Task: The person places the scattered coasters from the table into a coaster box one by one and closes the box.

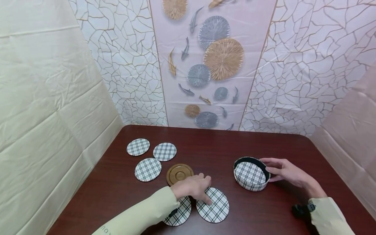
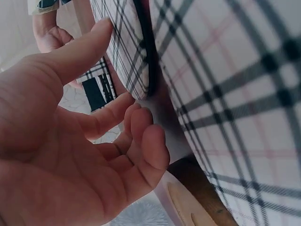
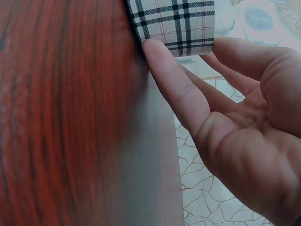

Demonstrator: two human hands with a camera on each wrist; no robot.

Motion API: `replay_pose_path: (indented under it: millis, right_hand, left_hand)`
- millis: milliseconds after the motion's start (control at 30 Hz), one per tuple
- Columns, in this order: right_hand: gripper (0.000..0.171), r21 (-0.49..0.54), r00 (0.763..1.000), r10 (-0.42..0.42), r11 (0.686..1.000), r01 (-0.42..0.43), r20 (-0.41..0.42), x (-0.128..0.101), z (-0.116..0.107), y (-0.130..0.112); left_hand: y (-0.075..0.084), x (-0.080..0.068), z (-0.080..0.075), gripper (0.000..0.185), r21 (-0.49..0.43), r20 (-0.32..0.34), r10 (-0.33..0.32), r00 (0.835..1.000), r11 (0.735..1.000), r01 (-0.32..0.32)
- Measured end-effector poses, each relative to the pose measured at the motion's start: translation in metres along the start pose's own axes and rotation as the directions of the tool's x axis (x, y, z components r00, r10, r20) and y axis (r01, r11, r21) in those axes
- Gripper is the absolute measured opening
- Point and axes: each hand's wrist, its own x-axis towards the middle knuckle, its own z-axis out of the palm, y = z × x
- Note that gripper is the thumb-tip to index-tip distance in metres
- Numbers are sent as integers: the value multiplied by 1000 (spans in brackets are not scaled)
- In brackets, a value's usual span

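Left hand [image 1: 192, 187] touches coaster [image 1: 212, 205] beside wooden lid [image 1: 180, 174].

The plaid coaster [image 1: 213, 205] under the left hand [image 1: 192, 186] was a flat round disc, cream with dark crossing lines; it lay face up on the table, its far edge beneath the fingertips [image 1: 206, 199], and most of its face showed on the near side of them; a second plaid coaster [image 1: 180, 212] lay just beside it, partly under the wrist; the round plaid holder [image 1: 251, 174] stood upright and open-topped with a dark inner wall, a plaid disc inside it; its right wall touched the fingers [image 1: 274, 170] of the right hand [image 1: 286, 173].
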Motion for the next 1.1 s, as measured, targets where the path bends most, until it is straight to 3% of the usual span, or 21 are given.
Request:
replay_pose_path:
  millis: [400, 733, 1000, 1100]
  right_hand:
    - [56, -13, 1000, -19, 1000, 19, 10, 2, 0, 6]
    - [58, 0, 1000, -5, 1000, 5, -4, 0, -1, 3]
    - [58, 10, 1000, -7, 1000, 7, -4, 0, 1, 1]
    - [57, 3, 1000, -10, 1000, 10, -2, 0, 2, 1]
  left_hand:
    - [-2, 9, -1, 53, 9, 30, 28, 999, 1000, -29]
    - [-5, 9, -9, 55, -142, 30, 20, 999, 990, -15]
    - [-11, 11, -17, 27, -221, 17, 89, 996, 972, -83]
    - [-16, 14, -21, 13, -302, 27, 126, 992, 947, -112]
